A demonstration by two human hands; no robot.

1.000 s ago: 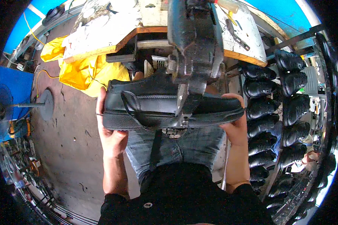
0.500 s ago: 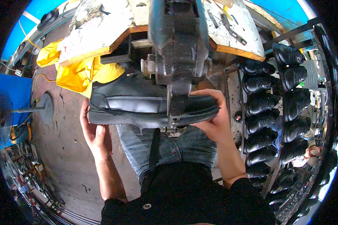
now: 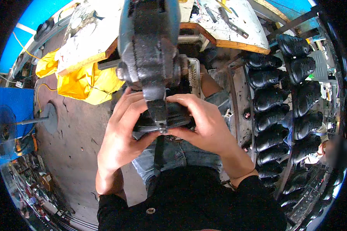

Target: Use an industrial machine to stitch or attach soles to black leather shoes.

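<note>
A black shoe (image 3: 179,117) sits in front of me, turned end-on and foreshortened, beneath the narrow metal tip (image 3: 155,109) of a dark machine head (image 3: 150,50). My left hand (image 3: 123,129) wraps its left side, fingers over the top and thumb along the near edge. From the other side my right hand (image 3: 206,121) grips it likewise, its thumb reaching toward the machine tip. That tip crosses in front of the shoe's middle, so I cannot tell whether it touches. My palms and the machine hide much of the shoe.
Beyond the machine is a white worktable (image 3: 246,23) with a wooden edge and a dark hand tool (image 3: 235,25). Yellow cloth (image 3: 90,86) hangs at left, near a fan (image 3: 5,127). Racks of black shoes (image 3: 272,98) line the right, with another person's hand (image 3: 320,150) beyond.
The shoe has swung from lying lengthwise across the view to end-on under the machine tip. Both hands have closed in around it, and the machine appears farther left in view.
</note>
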